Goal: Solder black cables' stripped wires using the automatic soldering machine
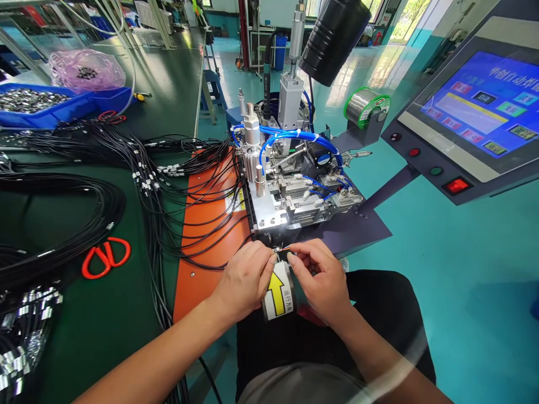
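Both hands meet at the front edge of the machine, fingertips almost touching. My left hand (248, 275) is closed in a pinch on a small metal connector (277, 250). Opposite it, my right hand (320, 276) pinches the end of a black cable (284, 255), where a bit of orange wire shows. The fingers partly hide both pieces. Just below the fingertips is a round machine part with a yellow arrow label (278, 293). Behind the hands stands the metal soldering machine (290, 196) with blue air tubes.
Black cables (147, 224) drape over the green table and orange board (202, 292) to my left. Red-handled scissors (106, 258) lie there, with a blue tray (46, 106) of metal parts farther back. A solder spool (366, 106) and control screen (484, 106) stand right.
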`<action>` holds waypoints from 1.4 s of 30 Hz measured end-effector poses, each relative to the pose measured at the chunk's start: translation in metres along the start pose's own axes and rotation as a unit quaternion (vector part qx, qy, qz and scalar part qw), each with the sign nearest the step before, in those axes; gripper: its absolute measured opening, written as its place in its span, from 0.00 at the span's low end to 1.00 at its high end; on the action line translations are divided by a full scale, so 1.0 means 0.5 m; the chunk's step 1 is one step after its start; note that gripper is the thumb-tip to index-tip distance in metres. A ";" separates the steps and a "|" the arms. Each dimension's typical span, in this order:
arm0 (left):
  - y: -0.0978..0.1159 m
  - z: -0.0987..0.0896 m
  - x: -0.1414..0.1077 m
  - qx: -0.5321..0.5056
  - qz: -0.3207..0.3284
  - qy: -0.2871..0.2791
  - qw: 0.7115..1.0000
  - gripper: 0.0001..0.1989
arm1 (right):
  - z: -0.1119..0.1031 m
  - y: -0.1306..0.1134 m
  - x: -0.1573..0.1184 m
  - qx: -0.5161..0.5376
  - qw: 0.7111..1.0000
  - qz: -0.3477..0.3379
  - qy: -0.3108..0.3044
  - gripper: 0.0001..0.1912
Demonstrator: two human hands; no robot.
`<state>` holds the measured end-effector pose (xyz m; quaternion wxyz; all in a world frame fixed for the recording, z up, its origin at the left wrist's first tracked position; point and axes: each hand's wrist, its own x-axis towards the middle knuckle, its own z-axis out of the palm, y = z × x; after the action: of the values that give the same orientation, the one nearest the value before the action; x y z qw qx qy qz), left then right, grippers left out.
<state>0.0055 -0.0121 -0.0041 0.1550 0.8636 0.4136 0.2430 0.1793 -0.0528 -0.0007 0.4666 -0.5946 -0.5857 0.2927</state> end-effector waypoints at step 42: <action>-0.003 0.012 -0.002 0.038 0.012 0.041 0.998 0.12 | 0.024 0.021 -0.041 -0.094 0.992 -0.081 -0.017 0.20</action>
<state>0.0072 -0.0126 -0.0101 0.1018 0.8632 0.4181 0.2639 0.1700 -0.0686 -0.0190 0.4208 -0.5817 -0.6644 0.2075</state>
